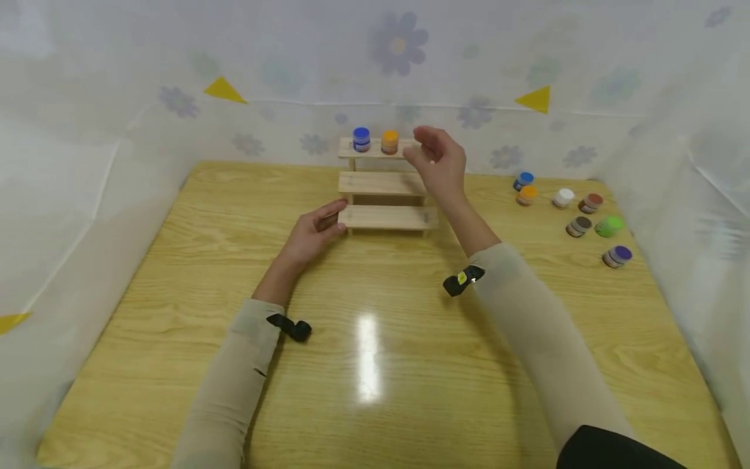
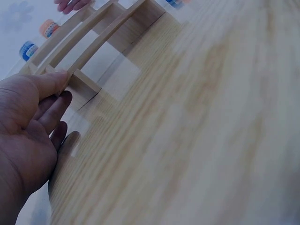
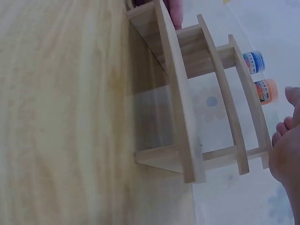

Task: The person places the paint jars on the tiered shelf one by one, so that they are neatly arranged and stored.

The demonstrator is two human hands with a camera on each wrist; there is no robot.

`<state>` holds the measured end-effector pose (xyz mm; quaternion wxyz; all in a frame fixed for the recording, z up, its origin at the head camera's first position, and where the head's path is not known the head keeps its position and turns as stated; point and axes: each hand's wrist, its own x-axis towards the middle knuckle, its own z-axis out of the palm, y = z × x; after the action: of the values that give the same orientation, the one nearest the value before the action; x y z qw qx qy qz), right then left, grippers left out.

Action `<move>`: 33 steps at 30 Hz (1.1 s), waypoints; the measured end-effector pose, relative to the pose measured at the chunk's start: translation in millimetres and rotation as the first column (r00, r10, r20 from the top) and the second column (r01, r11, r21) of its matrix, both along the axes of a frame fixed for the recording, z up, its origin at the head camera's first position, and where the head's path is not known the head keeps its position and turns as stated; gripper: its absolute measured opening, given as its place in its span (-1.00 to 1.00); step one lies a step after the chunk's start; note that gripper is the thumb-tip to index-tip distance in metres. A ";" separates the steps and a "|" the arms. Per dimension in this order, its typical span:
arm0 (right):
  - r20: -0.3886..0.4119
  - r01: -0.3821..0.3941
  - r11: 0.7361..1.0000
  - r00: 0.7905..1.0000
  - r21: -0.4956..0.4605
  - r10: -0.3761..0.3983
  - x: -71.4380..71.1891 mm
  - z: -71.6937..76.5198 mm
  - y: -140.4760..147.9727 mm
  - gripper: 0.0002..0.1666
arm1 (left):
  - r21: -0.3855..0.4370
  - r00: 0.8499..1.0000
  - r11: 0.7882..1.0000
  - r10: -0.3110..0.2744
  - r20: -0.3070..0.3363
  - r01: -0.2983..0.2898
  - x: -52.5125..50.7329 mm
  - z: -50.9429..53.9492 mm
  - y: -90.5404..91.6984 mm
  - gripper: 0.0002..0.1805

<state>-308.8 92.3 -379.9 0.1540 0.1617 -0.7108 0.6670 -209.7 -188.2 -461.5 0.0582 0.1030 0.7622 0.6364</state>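
Note:
A three-tier wooden step shelf (image 1: pixel 387 217) stands near the back of the table. A blue-lidded paint pot (image 1: pixel 361 140) and an orange-lidded paint pot (image 1: pixel 389 142) sit side by side on its top tier. My left hand (image 1: pixel 313 233) holds the left end of the lowest tier, thumb at the front edge; in the left wrist view, the thumb of that left hand (image 2: pixel 28 126) touches the board. At the top tier's right end is my right hand (image 1: pixel 442 166), thumb and fingers bent and apart from the orange pot. No pot shows in it.
Several paint pots stand on the right side of the table, among them a blue one (image 1: pixel 523 181), an orange one (image 1: pixel 527 195), a white one (image 1: pixel 563 198), a green one (image 1: pixel 610 226) and a purple one (image 1: pixel 617 256). A flower-patterned sheet (image 1: pixel 328 58) hangs behind the table.

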 end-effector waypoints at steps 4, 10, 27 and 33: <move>-0.005 0.047 0.999 0.999 -0.025 -0.047 14.0 -7.3 5.8 -0.56 | 0.005 1.000 1.000 0.010 0.005 -0.010 1.3 -0.1 -3.1 -0.40; 0.044 0.071 0.997 0.997 -0.016 -0.070 34.5 -15.5 21.4 -0.61 | 0.004 1.000 1.000 0.028 -0.002 -0.028 1.4 2.0 -10.2 -0.40; 0.172 0.092 0.995 0.980 0.030 -0.096 99.7 -46.8 108.5 -0.54 | -0.010 1.000 1.000 0.009 0.010 -0.008 -2.9 -0.7 -9.6 -0.40; 0.245 0.132 0.991 0.960 0.030 -0.135 119.6 -51.3 136.9 -0.51 | -0.015 1.000 1.000 0.022 0.019 -0.021 -1.3 0.0 -10.2 -0.40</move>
<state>-189.2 229.2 -431.2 0.1081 0.0305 -0.7379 0.6654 -211.0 -198.4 -461.4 0.0593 0.0883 0.7673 0.6324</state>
